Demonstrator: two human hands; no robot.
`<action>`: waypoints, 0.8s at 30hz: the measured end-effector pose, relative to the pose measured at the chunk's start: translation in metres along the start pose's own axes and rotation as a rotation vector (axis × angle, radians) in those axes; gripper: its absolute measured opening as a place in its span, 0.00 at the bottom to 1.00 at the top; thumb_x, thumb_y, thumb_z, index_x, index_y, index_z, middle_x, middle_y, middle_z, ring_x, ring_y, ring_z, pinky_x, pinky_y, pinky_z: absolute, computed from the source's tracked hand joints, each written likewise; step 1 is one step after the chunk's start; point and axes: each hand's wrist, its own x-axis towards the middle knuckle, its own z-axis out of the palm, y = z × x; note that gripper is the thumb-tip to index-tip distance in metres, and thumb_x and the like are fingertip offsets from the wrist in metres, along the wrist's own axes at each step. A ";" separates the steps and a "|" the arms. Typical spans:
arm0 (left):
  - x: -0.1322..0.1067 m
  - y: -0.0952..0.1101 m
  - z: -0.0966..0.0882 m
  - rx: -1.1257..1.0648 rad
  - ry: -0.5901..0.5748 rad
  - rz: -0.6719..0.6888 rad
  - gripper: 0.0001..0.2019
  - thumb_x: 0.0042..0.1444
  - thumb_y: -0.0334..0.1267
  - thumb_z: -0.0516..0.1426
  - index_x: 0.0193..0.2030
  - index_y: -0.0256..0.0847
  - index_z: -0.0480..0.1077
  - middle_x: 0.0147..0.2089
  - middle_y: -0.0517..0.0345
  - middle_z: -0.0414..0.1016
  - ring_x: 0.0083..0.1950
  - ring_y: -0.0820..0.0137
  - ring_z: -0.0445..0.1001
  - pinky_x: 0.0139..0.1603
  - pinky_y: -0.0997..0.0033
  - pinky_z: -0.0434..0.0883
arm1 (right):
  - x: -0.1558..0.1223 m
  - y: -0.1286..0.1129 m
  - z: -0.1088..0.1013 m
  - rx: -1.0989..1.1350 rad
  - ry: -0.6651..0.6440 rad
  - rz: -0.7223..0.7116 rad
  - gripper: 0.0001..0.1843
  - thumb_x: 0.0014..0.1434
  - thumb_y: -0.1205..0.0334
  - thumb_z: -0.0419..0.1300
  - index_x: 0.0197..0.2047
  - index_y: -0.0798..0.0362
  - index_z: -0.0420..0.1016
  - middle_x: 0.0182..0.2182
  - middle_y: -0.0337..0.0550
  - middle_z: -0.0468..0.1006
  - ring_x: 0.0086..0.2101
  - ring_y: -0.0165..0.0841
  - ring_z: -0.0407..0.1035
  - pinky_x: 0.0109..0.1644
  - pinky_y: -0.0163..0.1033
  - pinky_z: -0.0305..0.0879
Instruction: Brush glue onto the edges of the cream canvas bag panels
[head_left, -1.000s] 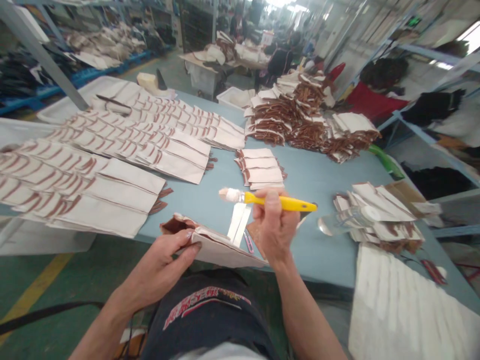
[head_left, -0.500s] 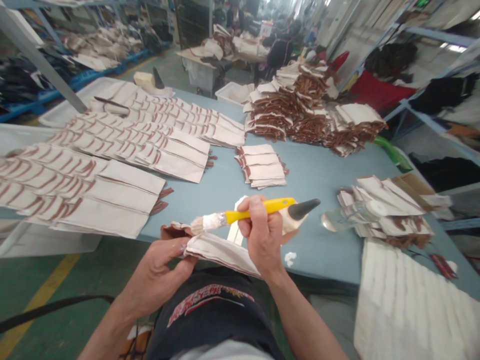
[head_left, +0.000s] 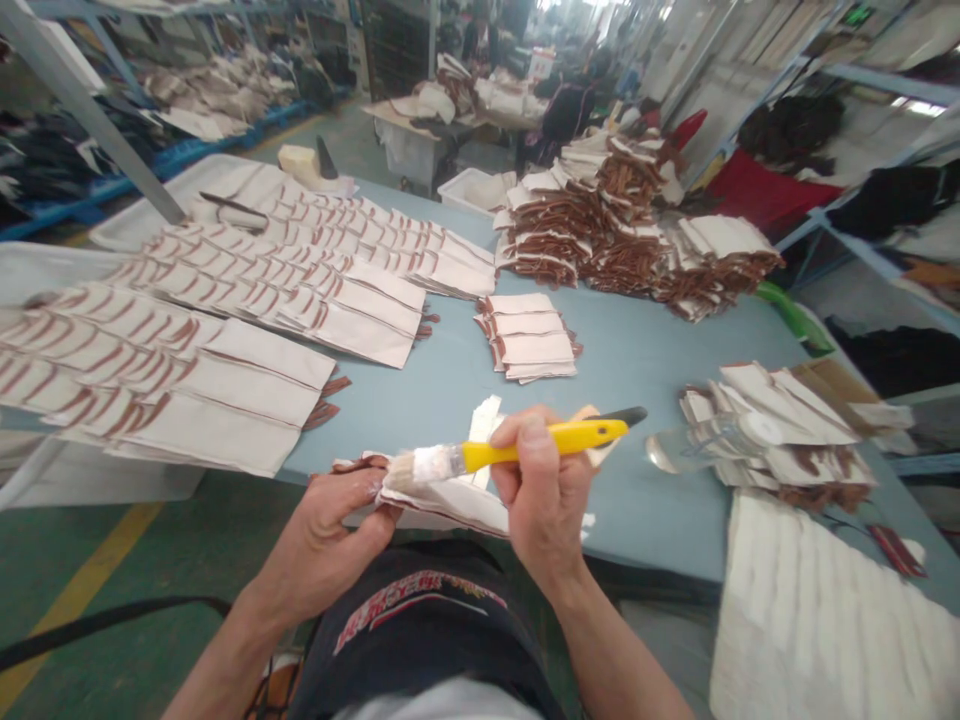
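Note:
My right hand (head_left: 544, 485) is closed around the yellow handle of a paintbrush (head_left: 480, 457). White paste coats the brush's ferrule and bristles, which rest against the left end of a folded cream fabric piece (head_left: 454, 503) with brown edges. That left end is pinched by my left hand (head_left: 330, 520) between thumb and fingers, at the table's front edge. Behind my right hand a dark pointed tip shows, partly hidden by the brush. A white strip (head_left: 484, 418) lies on the table just beyond the brush.
Overlapping rows of cream pieces (head_left: 247, 385) cover the left side of the blue table (head_left: 615, 340). A small stack (head_left: 534, 338) lies in the middle, with tall brown-and-cream piles (head_left: 600, 215) behind. To the right are a clear bottle (head_left: 697, 440), more pieces and white padded sheets (head_left: 817, 610).
The brush and my right hand have moved slightly right and down, so the bristles now lie lower on the fabric piece. My left hand keeps its pinch.

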 end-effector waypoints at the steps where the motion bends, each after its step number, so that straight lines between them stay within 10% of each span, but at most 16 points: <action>1: 0.002 0.001 0.000 -0.009 0.001 0.000 0.13 0.57 0.41 0.64 0.21 0.48 0.76 0.23 0.60 0.74 0.36 0.59 0.77 0.48 0.66 0.73 | -0.001 0.000 0.000 -0.011 -0.022 -0.006 0.28 0.72 0.35 0.61 0.30 0.49 0.72 0.15 0.25 0.54 0.14 0.23 0.46 0.17 0.30 0.43; 15: 0.021 -0.004 0.002 -0.184 -0.121 -0.129 0.15 0.64 0.48 0.63 0.32 0.41 0.82 0.33 0.55 0.83 0.38 0.60 0.77 0.42 0.68 0.73 | 0.002 0.010 -0.015 0.021 0.146 -0.157 0.25 0.76 0.42 0.60 0.32 0.50 0.77 0.15 0.27 0.62 0.14 0.24 0.54 0.18 0.29 0.51; 24: 0.026 0.002 0.008 -0.539 -0.259 -0.324 0.13 0.54 0.47 0.75 0.37 0.39 0.87 0.36 0.55 0.86 0.35 0.66 0.76 0.40 0.73 0.75 | 0.000 0.030 -0.033 -0.302 -0.149 -0.521 0.13 0.79 0.53 0.59 0.43 0.46 0.81 0.23 0.32 0.73 0.19 0.29 0.65 0.30 0.38 0.68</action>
